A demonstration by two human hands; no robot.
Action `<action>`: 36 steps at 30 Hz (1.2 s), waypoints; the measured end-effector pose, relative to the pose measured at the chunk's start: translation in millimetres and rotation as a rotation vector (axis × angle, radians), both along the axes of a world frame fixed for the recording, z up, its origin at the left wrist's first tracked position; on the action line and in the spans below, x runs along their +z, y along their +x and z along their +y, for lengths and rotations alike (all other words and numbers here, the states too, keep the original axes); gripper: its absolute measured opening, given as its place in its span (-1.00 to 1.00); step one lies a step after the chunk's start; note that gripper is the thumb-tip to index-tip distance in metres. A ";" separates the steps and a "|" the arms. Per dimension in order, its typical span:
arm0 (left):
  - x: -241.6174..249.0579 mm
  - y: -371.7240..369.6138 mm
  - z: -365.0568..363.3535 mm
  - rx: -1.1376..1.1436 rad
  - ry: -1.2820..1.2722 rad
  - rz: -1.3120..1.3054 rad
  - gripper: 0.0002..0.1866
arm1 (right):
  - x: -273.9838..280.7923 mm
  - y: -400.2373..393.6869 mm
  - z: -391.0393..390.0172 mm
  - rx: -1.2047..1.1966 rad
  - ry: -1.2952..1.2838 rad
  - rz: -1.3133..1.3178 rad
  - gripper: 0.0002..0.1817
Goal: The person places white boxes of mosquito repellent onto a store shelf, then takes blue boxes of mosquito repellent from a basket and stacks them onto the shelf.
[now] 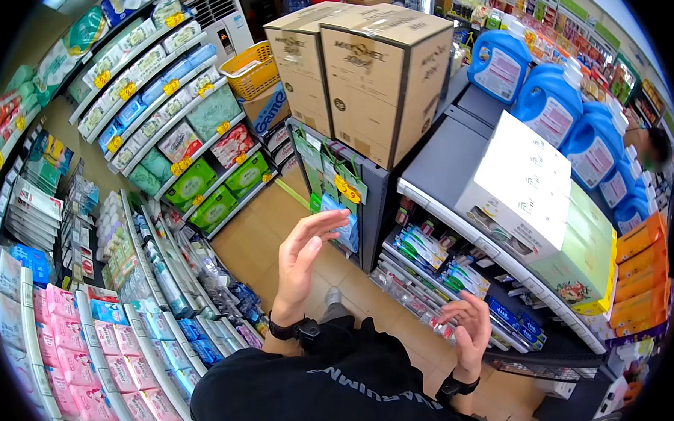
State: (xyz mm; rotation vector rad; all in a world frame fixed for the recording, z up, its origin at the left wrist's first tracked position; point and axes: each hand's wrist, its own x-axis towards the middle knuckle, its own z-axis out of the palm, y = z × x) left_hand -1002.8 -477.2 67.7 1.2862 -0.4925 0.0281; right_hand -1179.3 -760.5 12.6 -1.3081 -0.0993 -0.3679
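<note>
My left hand (pixel 305 258) is raised over the aisle floor with its fingers stretched out and nothing in it. Behind its fingertips hangs a blue package (pixel 342 224) on the end panel of a shelf. My right hand (pixel 469 328) is up in front of the lower shelf, fingers apart and slightly curled, holding nothing. It is nearest to the blue toothpaste-like boxes (pixel 514 317) and does not appear to touch them. Both wrists carry dark bands.
Two tall cardboard boxes (pixel 384 81) stand on the shelf unit's top. White box (pixel 520 192), green box (pixel 576 255) and several blue jugs (pixel 544 107) are on the right. Packed shelves line the left, with pink packs (pixel 68 334). A yellow basket (pixel 251 70) sits behind.
</note>
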 end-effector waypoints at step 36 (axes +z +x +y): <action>91.7 68.8 297.7 0.062 -0.189 -0.748 -0.34 | 110.7 343.8 353.5 0.953 0.262 -1.240 -0.04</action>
